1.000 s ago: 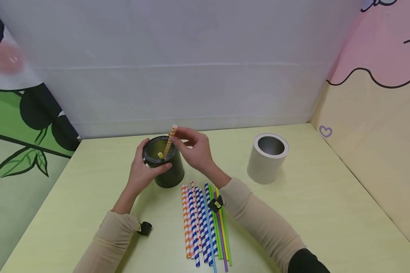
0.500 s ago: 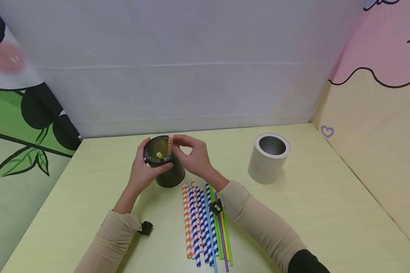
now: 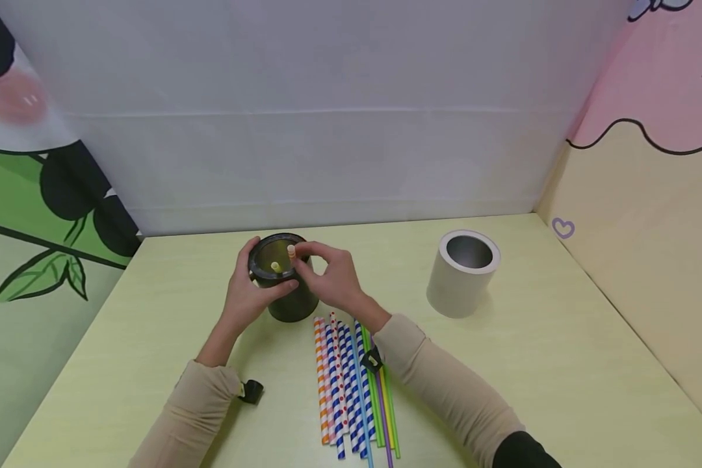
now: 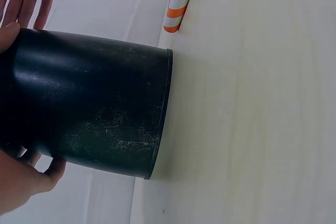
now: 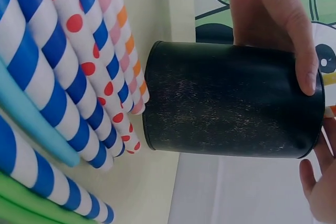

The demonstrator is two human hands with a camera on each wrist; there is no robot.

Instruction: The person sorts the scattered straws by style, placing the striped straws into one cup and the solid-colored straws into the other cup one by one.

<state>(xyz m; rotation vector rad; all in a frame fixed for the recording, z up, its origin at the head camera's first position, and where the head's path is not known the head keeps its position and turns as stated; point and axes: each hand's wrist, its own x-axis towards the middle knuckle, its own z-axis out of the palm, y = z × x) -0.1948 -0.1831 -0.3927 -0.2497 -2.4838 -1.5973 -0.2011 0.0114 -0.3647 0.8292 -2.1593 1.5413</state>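
In the head view my left hand [image 3: 248,292] holds a dark cup [image 3: 292,302] round its rim, thumb in front and fingers along the far left side. The cup stands upright on the table. My right hand [image 3: 330,273] is at the cup's right rim and pinches an orange-and-white striped straw [image 3: 291,251], whose top end shows just above the fingertips. Lower down inside the cup, a yellowish straw end [image 3: 276,267] is visible. The right wrist view shows the cup's scuffed side [image 5: 231,103], with a bit of the striped straw [image 5: 331,111] beyond its rim.
Nearer the person lies a row of several straws [image 3: 345,383], striped, dotted and plain, partly under the right sleeve. A white cup [image 3: 463,279] stands upright to the right. A pale backdrop [image 3: 339,162] rises along the table's far edge.
The striped straw has gone from leaning high above the rim to mostly inside the cup, lowered by my right hand. My left hand keeps its grip on the cup.
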